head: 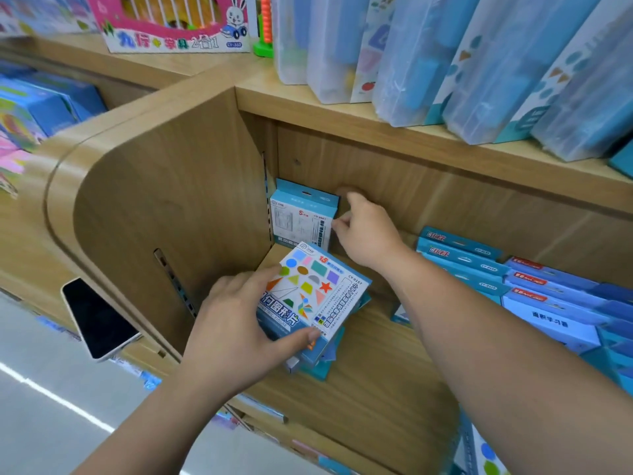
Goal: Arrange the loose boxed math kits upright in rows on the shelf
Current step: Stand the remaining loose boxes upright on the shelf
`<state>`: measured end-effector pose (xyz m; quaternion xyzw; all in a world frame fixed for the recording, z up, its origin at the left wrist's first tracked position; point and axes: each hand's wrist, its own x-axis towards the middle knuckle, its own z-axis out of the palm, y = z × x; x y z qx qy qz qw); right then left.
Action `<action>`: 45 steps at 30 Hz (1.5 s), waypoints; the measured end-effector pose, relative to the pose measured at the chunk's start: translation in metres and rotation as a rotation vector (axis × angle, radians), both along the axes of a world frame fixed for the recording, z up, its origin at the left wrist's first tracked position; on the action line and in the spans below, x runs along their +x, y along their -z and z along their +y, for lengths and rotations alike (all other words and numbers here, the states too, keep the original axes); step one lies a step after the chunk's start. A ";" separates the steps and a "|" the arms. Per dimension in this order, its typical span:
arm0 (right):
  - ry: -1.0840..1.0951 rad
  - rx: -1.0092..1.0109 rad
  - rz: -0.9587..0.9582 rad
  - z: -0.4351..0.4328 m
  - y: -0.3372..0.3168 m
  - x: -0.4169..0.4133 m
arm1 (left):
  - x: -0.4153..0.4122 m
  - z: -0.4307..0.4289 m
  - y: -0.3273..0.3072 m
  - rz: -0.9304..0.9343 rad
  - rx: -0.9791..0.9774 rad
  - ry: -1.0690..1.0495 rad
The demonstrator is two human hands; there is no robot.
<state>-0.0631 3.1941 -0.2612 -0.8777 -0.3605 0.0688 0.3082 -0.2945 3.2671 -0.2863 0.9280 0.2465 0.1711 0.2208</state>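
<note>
A small blue-and-white boxed kit (301, 214) stands upright in the back left corner of the wooden shelf (376, 382). My right hand (366, 231) pinches its right edge with fingers and thumb. In front of it a short stack of kits lies flat; the top kit (313, 293) shows coloured geometric shapes. My left hand (236, 323) grips that top kit, fingers on its left edge and thumb on its near corner. The boxes under it (317, 366) are mostly hidden.
Rows of blue boxes (534, 296) fill the shelf's right side. The wooden side panel (164, 207) closes the left. A dark-screened phone (97, 318) hangs off the panel's outer edge. Above, tall clear-wrapped packs (479, 63) and a pink abacus box (171, 25) stand on the upper shelf.
</note>
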 end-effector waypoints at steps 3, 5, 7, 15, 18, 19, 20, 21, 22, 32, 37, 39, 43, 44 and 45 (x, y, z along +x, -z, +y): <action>0.029 0.046 0.039 -0.021 -0.010 -0.008 | -0.001 -0.003 -0.002 0.027 -0.010 -0.021; 0.047 0.004 0.036 -0.039 -0.014 -0.016 | 0.000 -0.003 -0.002 0.031 -0.015 -0.024; 0.022 -0.135 0.089 -0.056 -0.016 -0.026 | 0.001 -0.003 -0.003 0.037 -0.028 -0.024; 0.033 -0.228 0.168 -0.080 0.000 -0.045 | 0.003 -0.007 -0.003 0.031 -0.003 -0.006; 0.089 -0.039 0.327 -0.085 -0.002 -0.049 | 0.003 -0.007 -0.006 -0.002 -0.047 0.012; 0.101 0.043 0.403 -0.087 -0.003 -0.052 | 0.003 -0.007 -0.006 -0.010 -0.064 0.020; 0.108 0.134 0.500 -0.087 -0.003 -0.055 | 0.003 -0.008 -0.007 -0.017 -0.083 0.030; 0.113 0.221 0.599 -0.088 -0.003 -0.058 | 0.004 -0.008 -0.007 -0.024 -0.102 0.041; 0.116 0.292 0.664 -0.088 -0.004 -0.060 | 0.004 -0.008 -0.008 -0.028 -0.117 0.049; 0.152 0.514 0.566 -0.146 -0.024 -0.048 | 0.046 -0.033 -0.025 -0.111 -0.231 0.146; 0.113 0.549 0.540 -0.195 -0.039 -0.050 | 0.073 -0.072 -0.040 -0.194 -0.455 0.282; 0.119 0.563 0.546 -0.217 -0.039 -0.051 | 0.081 -0.093 -0.043 -0.217 -0.557 0.317; 0.180 0.580 0.515 -0.267 -0.032 -0.052 | 0.094 -0.137 -0.037 -0.253 -0.619 0.383; 0.199 0.583 0.513 -0.281 -0.028 -0.052 | 0.096 -0.149 -0.034 -0.249 -0.630 0.397; 0.221 0.589 0.509 -0.293 -0.026 -0.053 | 0.099 -0.161 -0.031 -0.238 -0.630 0.409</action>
